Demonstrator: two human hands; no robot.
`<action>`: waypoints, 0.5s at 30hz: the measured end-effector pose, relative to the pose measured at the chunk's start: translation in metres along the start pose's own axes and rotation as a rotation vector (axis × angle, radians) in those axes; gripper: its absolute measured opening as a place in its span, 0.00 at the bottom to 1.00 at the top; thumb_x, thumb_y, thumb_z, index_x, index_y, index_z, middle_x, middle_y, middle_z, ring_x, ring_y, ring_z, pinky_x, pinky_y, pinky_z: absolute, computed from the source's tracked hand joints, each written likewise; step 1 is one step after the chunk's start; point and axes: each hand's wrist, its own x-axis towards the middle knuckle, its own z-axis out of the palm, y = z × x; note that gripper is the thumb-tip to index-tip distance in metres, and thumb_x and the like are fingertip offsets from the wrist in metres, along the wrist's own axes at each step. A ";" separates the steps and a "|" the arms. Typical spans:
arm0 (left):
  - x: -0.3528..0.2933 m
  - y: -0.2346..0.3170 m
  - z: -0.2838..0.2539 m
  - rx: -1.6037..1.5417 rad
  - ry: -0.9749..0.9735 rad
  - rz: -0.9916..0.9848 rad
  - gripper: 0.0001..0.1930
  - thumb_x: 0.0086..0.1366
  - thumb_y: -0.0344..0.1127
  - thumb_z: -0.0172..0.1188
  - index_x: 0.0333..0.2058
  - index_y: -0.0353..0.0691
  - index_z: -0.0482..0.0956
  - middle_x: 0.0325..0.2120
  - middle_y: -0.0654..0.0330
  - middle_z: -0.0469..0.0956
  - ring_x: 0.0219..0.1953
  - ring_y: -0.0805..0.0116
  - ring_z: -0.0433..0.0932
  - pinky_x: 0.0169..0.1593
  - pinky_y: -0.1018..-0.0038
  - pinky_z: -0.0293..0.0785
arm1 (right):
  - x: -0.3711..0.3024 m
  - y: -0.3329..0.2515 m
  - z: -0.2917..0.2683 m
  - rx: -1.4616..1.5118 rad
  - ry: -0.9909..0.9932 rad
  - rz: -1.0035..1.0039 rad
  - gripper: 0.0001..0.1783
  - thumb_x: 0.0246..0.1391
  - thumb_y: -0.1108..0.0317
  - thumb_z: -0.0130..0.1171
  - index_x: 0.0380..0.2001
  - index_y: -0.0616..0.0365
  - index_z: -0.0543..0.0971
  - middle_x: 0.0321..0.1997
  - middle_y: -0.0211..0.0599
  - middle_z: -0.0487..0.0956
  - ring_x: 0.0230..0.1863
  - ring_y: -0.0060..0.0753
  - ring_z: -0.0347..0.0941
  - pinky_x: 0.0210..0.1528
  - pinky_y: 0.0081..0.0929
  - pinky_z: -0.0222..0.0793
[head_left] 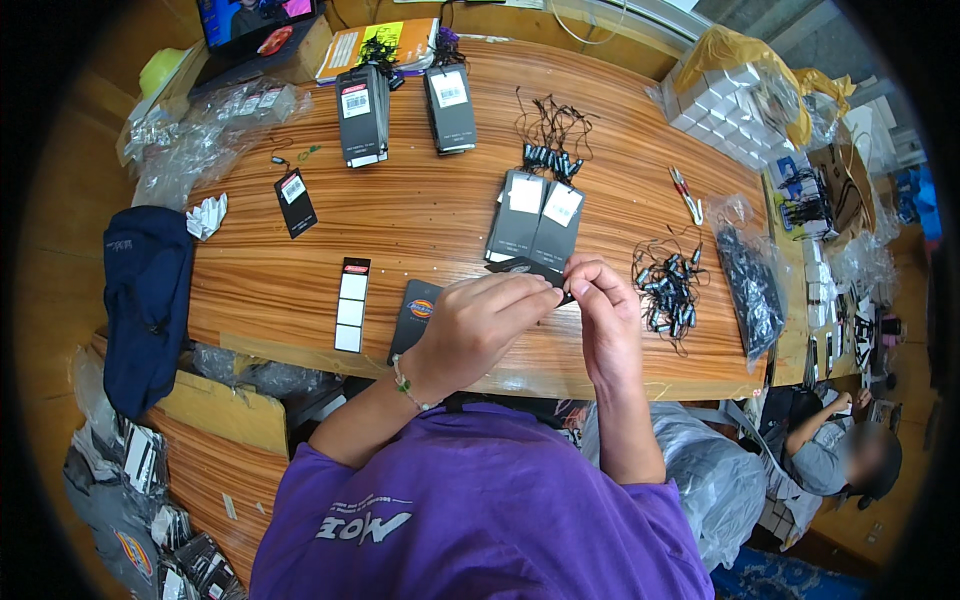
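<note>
Between my hands, just over the table's near side, is a black hang tag (pixel 528 266). My left hand (pixel 485 320) is closed on the tag, a beaded bracelet round its wrist. At the tag's right end, my right hand (pixel 606 303) pinches its corner with thumb and fingertips; any cord there is too small to make out. Just beyond lie two stacks of grey hang tags (pixel 522 215) with white stickers and black strings. A grey tag with a coloured logo (pixel 413 312) is partly hidden by my left hand. To the right, loose black strings with small plugs (pixel 668 285) form a pile.
Two stacks of strung tags (pixel 362 115) stand at the back, with a single black tag (pixel 296 203) and a white-panelled strip (pixel 351 305) nearer. Pliers (pixel 687 195), a bag of black strings (pixel 748 290) and white boxes (pixel 715 110) are at right. A co-worker (pixel 835 450) sits beyond.
</note>
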 end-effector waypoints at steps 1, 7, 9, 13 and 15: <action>0.000 -0.001 -0.001 0.011 0.009 0.021 0.10 0.48 0.26 0.57 0.32 0.38 0.78 0.30 0.58 0.78 0.34 0.64 0.78 0.34 0.75 0.76 | -0.001 -0.003 0.002 -0.051 0.002 -0.023 0.02 0.47 0.78 0.52 0.23 0.62 0.72 0.35 0.30 0.68 0.36 0.19 0.62 0.39 0.15 0.58; 0.003 -0.002 -0.007 -0.033 -0.115 0.094 0.09 0.46 0.25 0.57 0.30 0.37 0.78 0.29 0.58 0.78 0.33 0.63 0.78 0.34 0.74 0.75 | 0.006 -0.014 -0.006 0.147 0.072 -0.162 0.04 0.51 0.73 0.50 0.25 0.61 0.71 0.32 0.33 0.69 0.36 0.24 0.63 0.44 0.21 0.57; -0.008 -0.005 0.005 -0.068 -0.180 0.082 0.09 0.46 0.25 0.57 0.29 0.37 0.78 0.28 0.58 0.78 0.32 0.64 0.78 0.34 0.75 0.75 | 0.010 -0.031 -0.015 0.190 0.096 -0.253 0.05 0.53 0.71 0.49 0.26 0.61 0.70 0.32 0.36 0.70 0.36 0.26 0.64 0.44 0.25 0.59; -0.011 -0.007 0.007 -0.222 -0.142 -0.073 0.09 0.49 0.27 0.59 0.32 0.37 0.78 0.27 0.58 0.78 0.30 0.66 0.78 0.34 0.76 0.74 | 0.005 -0.042 -0.017 0.370 -0.040 -0.225 0.06 0.56 0.67 0.47 0.32 0.59 0.67 0.24 0.35 0.69 0.28 0.28 0.65 0.40 0.30 0.64; -0.015 -0.013 0.009 -0.271 -0.147 -0.092 0.12 0.49 0.28 0.60 0.35 0.37 0.77 0.27 0.58 0.78 0.29 0.68 0.78 0.33 0.78 0.74 | 0.002 -0.041 -0.013 0.440 -0.083 -0.190 0.07 0.57 0.68 0.47 0.36 0.58 0.65 0.19 0.30 0.65 0.22 0.25 0.62 0.33 0.29 0.64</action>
